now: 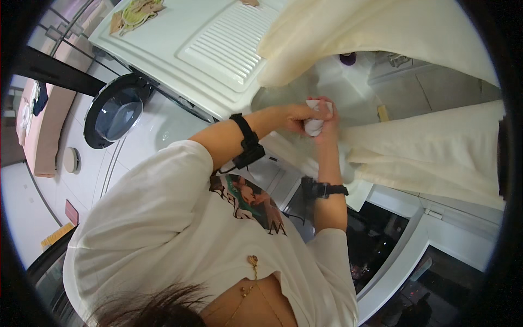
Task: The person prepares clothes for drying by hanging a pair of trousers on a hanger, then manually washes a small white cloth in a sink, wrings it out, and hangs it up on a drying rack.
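Note:
Over the basin of a white sink [294, 88], my left hand [300, 116] and my right hand [330, 118] are pressed together around a small, bunched white cloth [314, 126]. Part of the cloth shows between the palms and fingers. The left hand comes in from the left and wraps its side; the right hand is closed against it from the right. Folds inside the grip are hidden. A ribbed washboard surface [229, 45] lies beyond the left forearm.
Cream fabric [425, 151] hangs at the right, with more [351, 24] above the basin. Crumpled cloths [137, 14] lie on the sink top's far left. Below it, a round appliance door [118, 114] stands open. A purple round object [347, 59] and a yellowish block [383, 113] are beyond my hands.

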A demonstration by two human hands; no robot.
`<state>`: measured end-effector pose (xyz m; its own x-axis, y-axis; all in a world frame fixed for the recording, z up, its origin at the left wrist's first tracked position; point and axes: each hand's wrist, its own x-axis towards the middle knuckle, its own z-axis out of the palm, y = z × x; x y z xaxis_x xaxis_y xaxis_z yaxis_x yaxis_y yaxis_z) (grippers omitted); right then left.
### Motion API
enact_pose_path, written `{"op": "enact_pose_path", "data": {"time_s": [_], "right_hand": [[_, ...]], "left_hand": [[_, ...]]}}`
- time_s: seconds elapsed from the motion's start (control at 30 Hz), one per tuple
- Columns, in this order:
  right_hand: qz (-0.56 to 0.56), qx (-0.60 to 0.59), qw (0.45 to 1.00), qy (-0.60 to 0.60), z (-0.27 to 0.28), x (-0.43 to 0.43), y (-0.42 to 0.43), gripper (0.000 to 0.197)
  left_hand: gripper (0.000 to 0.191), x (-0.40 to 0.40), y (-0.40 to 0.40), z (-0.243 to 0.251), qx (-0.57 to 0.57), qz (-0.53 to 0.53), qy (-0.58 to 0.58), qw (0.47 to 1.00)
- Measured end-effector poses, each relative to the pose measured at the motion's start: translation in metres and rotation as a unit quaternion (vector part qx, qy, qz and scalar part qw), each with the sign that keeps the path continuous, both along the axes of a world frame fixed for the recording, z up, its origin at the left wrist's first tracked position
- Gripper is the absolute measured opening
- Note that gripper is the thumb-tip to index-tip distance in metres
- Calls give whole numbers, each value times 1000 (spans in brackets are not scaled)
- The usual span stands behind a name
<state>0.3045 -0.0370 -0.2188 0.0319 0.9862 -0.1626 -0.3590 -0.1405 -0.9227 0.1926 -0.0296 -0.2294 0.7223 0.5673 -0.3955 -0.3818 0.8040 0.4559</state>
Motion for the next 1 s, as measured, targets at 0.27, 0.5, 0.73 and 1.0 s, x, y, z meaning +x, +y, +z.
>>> {"op": "enact_pose_path", "data": {"time_s": [0.27,0.5,0.73,1.0], "right_hand": [[116,59,989,-64,28,5,13,18],[14,2,999,-39,22,10,23,26],[-127,-2,978,-167,-12,1,32,34],[-230,-45,967,-101,-17,17,31,28]], "left_hand": [[35,4,16,7,151,-120,49,980],[34,15,9,20,341,-137,283,886],[63,27,14,-29,590,-66,345,727],[64,24,11,-6,521,-27,510,684]]}}
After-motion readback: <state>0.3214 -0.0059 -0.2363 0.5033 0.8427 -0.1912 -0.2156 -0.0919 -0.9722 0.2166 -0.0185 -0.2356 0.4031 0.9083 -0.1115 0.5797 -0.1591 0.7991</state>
